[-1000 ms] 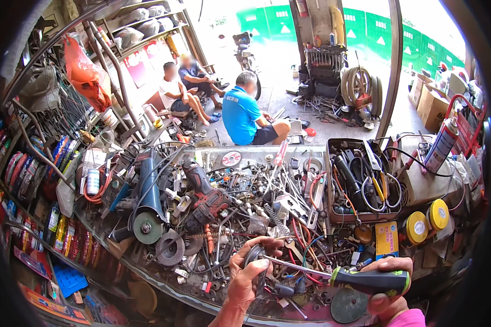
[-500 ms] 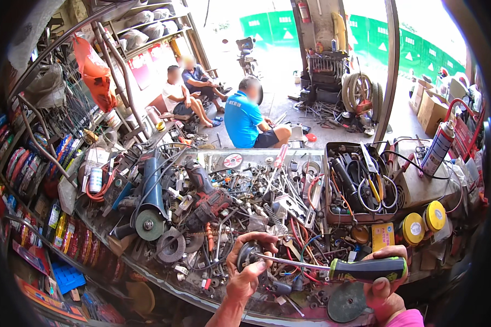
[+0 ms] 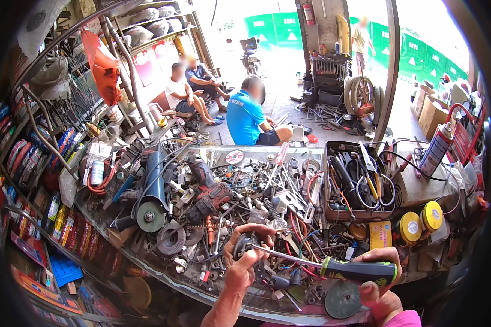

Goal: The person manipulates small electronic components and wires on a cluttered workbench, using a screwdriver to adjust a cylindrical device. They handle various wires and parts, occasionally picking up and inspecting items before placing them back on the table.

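Note:
Above the cluttered bench, my left hand (image 3: 239, 270) is closed around a small round dark part (image 3: 246, 243), with fingers and thumb on its rim. My right hand (image 3: 386, 304) grips the black and green handle of a screwdriver (image 3: 359, 271). Its long metal shaft runs leftward, and the tip meets the round part beside my left thumb; the exact contact is hidden. Beneath both hands lie loose bolts, springs, cables and small fittings. A dark flat disc (image 3: 342, 300) rests on the bench below the screwdriver handle.
A cordless drill (image 3: 210, 191) and an angle grinder (image 3: 154, 185) lie left of centre. An open tool case (image 3: 333, 211) with pliers stands right, near yellow-lidded tins (image 3: 409, 227) and a spray can (image 3: 437, 150). Beyond the bench a person in blue (image 3: 246, 121) sits; others are farther back.
The screwdriver handle has tilted slightly lower and shifted left in my right hand. My left hand still holds the round part, a little farther left. A standing person has appeared at the far right.

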A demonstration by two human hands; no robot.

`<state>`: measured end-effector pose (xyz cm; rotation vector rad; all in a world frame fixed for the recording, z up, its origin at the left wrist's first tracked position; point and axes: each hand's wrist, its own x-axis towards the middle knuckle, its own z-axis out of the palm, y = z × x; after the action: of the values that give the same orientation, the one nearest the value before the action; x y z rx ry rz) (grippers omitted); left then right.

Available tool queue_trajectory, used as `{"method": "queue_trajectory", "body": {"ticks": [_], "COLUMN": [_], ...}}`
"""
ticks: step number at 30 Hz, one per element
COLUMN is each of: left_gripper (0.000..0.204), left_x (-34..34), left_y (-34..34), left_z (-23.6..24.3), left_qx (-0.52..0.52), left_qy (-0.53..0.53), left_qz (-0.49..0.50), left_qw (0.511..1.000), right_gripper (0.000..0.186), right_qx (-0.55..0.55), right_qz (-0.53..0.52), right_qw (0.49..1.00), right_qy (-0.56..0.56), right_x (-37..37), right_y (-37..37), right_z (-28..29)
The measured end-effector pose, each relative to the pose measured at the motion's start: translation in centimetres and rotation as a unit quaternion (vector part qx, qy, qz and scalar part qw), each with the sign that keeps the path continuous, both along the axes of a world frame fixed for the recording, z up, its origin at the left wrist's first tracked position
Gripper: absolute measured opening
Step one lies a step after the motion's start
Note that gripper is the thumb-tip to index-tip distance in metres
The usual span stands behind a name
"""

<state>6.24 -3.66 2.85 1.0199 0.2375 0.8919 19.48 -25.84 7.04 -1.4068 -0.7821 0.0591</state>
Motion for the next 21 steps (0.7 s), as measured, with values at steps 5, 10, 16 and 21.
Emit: {"method": "queue_trajectory", "body": {"ticks": [5, 10, 16, 21], "left_gripper": [0.044, 0.053, 0.079, 0.089], "left_x": [-0.6, -0.7, 0.1, -0.4], "left_y": [-0.2, -0.2, 0.6, 0.2], "left_z": [0.3, 0.5, -0.9, -0.3], "left_qx": [0.014, 0.053, 0.040, 0.057], "left_qy": [0.007, -0.029, -0.038, -0.040], "left_qz": [0.000, -0.001, -0.019, -0.025], "left_qw": [1.000, 0.998, 0.998, 0.997], "right_gripper": [0.086, 0.093, 0.092, 0.085], "right_qx": [0.022, -0.004, -0.016, 0.044], "right_qz": [0.030, 0.055, 0.049, 0.044], "right_qw": [0.998, 0.996, 0.990, 0.994], "right_qy": [0.044, 0.064, 0.131, 0.085], "right_x": [0.1, 0.4, -0.2, 0.4], "right_y": [-0.1, -1.1, -1.0, -1.7], "right_z": [-0.9, -0.8, -0.5, -1.9]}}
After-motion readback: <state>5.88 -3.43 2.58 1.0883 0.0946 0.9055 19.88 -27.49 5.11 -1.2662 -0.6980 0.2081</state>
